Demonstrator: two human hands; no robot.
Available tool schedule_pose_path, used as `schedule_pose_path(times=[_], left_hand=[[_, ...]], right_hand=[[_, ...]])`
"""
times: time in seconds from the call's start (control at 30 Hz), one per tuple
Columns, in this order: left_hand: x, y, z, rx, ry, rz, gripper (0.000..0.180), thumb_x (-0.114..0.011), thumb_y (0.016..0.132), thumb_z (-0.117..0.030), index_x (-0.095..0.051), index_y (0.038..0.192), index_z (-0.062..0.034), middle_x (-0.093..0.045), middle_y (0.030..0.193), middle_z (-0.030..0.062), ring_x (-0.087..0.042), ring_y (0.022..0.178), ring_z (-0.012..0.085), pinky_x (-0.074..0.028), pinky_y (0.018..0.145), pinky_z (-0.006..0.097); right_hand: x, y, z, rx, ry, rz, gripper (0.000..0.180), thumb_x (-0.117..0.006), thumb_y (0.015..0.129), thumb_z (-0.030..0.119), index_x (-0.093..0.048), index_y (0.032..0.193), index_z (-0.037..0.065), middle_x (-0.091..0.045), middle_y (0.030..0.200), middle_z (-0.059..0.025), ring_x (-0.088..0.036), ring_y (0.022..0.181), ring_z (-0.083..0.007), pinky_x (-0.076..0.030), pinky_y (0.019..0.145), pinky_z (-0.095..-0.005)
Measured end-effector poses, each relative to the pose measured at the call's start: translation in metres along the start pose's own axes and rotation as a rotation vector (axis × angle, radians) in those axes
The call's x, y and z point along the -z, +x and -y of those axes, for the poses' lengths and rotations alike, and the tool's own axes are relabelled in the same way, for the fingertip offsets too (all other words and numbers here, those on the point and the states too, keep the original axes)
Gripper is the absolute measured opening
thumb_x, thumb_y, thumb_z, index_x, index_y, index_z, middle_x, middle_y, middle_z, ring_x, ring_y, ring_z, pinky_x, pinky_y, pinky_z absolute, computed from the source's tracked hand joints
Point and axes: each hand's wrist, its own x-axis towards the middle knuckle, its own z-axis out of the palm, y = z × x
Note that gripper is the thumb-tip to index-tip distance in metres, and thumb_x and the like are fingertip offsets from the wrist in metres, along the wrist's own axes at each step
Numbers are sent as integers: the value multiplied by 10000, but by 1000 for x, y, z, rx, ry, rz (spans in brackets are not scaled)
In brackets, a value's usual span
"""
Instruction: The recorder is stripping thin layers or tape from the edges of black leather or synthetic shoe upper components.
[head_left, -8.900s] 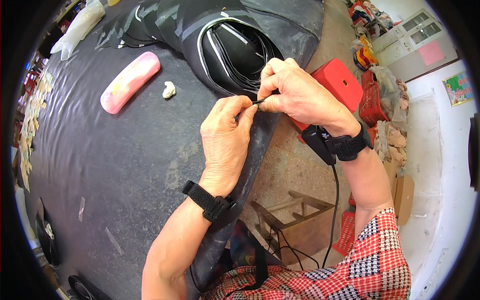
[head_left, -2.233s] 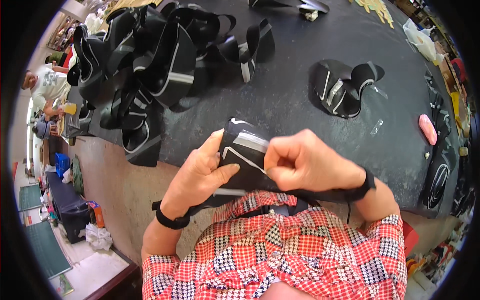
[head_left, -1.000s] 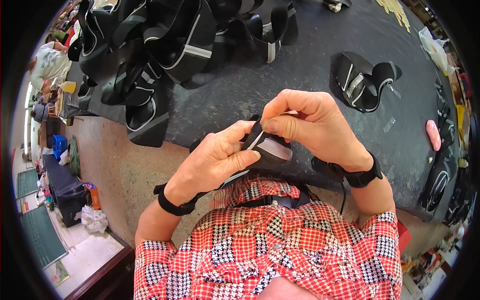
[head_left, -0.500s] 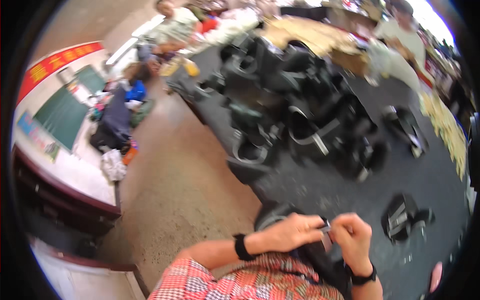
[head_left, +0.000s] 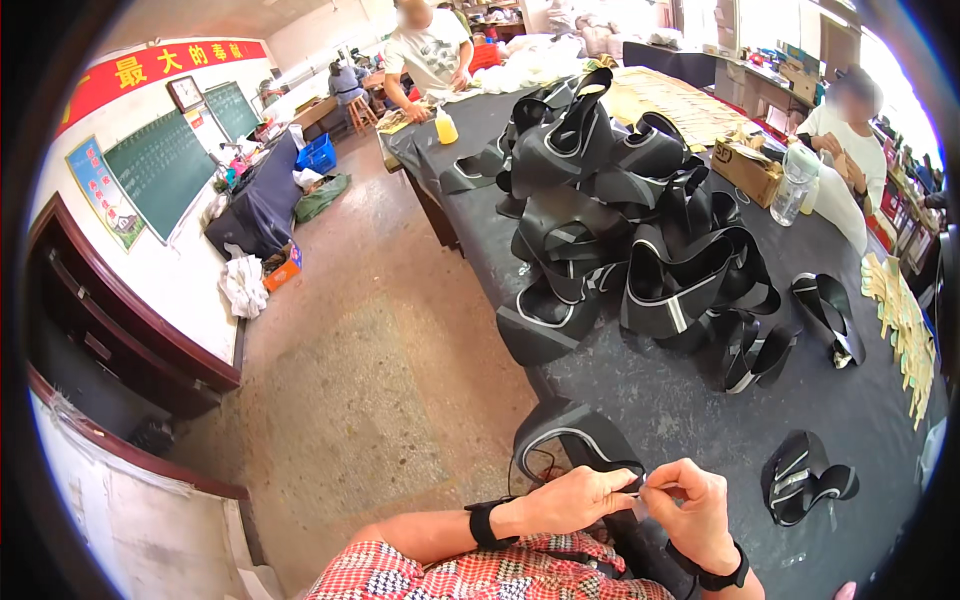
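Here, one black band [head_left: 600, 430]: left hand [head_left: 568, 498] gripping it, right hand [head_left: 698, 508] pinching its end.

Dark table [head_left: 680, 425]; on it, heaped black bands [head_left: 570, 235]; yellow bottle [head_left: 446, 128]; cardboard box [head_left: 742, 174]

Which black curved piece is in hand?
The white-lined black piece looping out beyond the left hand, right hand close beside. The other black pieces lie on the table, untouched by either hand.

A black band [head_left: 583, 422] with a pale edge stripe, bent into an arch, its right end at the left grip [head_left: 570, 500]
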Motion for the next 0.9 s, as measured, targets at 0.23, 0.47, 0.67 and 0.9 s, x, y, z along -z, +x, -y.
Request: schedule_pose_path(times=[0.23, 0.47, 0.67, 0.9], left_hand=[[-6, -8, 9, -77, 21, -42, 394, -534, 889, -304, -520, 1088, 37, -584, 783, 227, -602, 685, 353, -459, 589, 347], [-9, -7, 5, -79, -110, -19, 345, -540, 891, -256, -505, 1039, 53, -581, 785, 170, -575, 706, 258, -434, 632, 326], [-13, -9, 6, -3, -458, -9, 232, -512, 922, -247, -543, 985, -26, -442, 708, -55, -368, 636, 20, -332, 549, 203], [10, -5, -31, -164, -322, -24, 201, -545, 902, -149, -565, 1047, -11, -475, 747, -61, -402, 673, 25, -348, 575, 204]], right_hand=[[-1, -5, 1, 288, -236, 7, 127, -654, 684, -20, -572, 760, 40, -591, 697, -79, -603, 622, -234, -472, 556, -298], [-4, -7, -15, 136, -105, -56, 112, -643, 728, -33, -577, 799, 25, -613, 713, -64, -603, 619, -148, -472, 570, -245], [-6, -8, -16, 79, -36, -87, 91, -647, 739, -28, -583, 790, 11, -613, 705, -64, -601, 625, -121, -472, 579, -231], [4, -4, 9, 382, -102, -241, 124, -653, 701, -58, -582, 773, 14, -615, 711, -68, -605, 644, -145, -471, 580, -249]])
